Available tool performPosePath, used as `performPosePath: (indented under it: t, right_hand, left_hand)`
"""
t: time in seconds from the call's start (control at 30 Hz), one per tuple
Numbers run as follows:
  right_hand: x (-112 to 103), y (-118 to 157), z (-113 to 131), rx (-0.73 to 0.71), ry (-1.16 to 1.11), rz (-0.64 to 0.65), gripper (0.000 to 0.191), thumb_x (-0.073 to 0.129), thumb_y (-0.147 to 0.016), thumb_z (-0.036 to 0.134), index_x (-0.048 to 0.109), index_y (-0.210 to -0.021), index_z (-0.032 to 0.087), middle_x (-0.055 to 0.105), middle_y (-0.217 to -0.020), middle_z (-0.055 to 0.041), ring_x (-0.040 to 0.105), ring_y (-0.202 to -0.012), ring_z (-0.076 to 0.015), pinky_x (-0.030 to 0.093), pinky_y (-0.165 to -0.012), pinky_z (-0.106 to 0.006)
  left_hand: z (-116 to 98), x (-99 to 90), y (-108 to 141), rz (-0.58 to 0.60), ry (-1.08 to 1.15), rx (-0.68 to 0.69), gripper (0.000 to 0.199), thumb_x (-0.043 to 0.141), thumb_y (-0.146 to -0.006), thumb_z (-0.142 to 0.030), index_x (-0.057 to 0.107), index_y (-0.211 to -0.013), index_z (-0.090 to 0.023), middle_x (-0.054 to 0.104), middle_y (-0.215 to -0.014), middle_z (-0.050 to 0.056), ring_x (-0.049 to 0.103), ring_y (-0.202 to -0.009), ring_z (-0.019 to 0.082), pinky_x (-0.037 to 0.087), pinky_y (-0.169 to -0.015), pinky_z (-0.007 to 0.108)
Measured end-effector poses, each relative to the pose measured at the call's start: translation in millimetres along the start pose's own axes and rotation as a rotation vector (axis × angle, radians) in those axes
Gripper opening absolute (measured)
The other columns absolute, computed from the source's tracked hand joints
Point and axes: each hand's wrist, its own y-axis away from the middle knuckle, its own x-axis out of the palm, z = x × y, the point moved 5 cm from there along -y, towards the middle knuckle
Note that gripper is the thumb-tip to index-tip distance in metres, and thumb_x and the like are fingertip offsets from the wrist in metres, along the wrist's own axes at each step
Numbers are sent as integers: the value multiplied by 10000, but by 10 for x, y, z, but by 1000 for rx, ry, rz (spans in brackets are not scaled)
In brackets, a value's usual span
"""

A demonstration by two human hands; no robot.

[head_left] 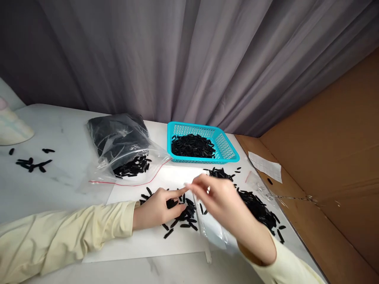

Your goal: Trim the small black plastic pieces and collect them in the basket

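My left hand [155, 209] is low over a loose pile of small black elongated pieces [188, 215]. Its thumb and index finger are apart, and the index fingertip meets the fingers of my right hand. Thumb and index finger of my right hand [217, 193] are pinched together above the pile's right edge; blur hides what is between them. Below that hand, a clear plastic bag [216, 232] with a narrow pale strip [204, 232] lies on the white sheet [142, 246]. Part of the bag is covered by my right wrist.
A blue basket [204, 159] of black pieces stands at the back. Left of it lies a large clear zip bag [118, 138] with black contents. More pieces [257, 209] are heaped at right, others [32, 163] scattered at left. Cardboard [331, 150] borders the right side.
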Motion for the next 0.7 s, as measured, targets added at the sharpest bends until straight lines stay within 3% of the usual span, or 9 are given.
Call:
performPosePath:
  t: [0.1,0.17,0.23,0.47,0.7]
  right_hand:
    - [318,228,85,37,-158,160,143,510,-886,230,585,-768,200,646,-646,-11,572,-536,-144,379,-486,-232]
    - [417,275,78,53,-289,132,131,504,-871,187,570,-758,199,631,-639,-4,551,-530,-135,380,-495,-229]
    - [451,270,42,73,-416,89,131,514,-857,195,562,-735,198,609,-628,3,531,-534,-128,387,-503,-225]
    - [472,363,-236,410,-990,81,242,650,-788,386,570,-724,166,628,-585,2,547,-470,-103,451,-450,-214]
    - [497,539,-453,400,-1183,-118,167,720,-751,299,635,-715,159,704,-634,-27,603,-485,-108,501,-451,-207]
  left_hand:
    - [7,5,-5,-9,10,45,604,497,-747,-216,470,-1341,-111,560,-662,-19,408,-570,113,408,-575,210]
    - [28,21,-5,11,5,31,705,496,-725,-182,347,-1411,-110,555,-656,-35,388,-544,98,396,-559,195]
    - [40,36,-3,34,-30,11,728,500,-715,-164,326,-1419,-102,514,-606,-54,355,-509,87,375,-535,186]
    - [14,28,11,60,8,-12,552,531,-810,-294,486,-1331,-117,537,-592,-34,395,-518,96,393,-559,203]
    - [-33,16,21,48,92,60,391,547,-833,-317,660,-1139,-100,530,-527,-28,325,-475,77,351,-478,190]
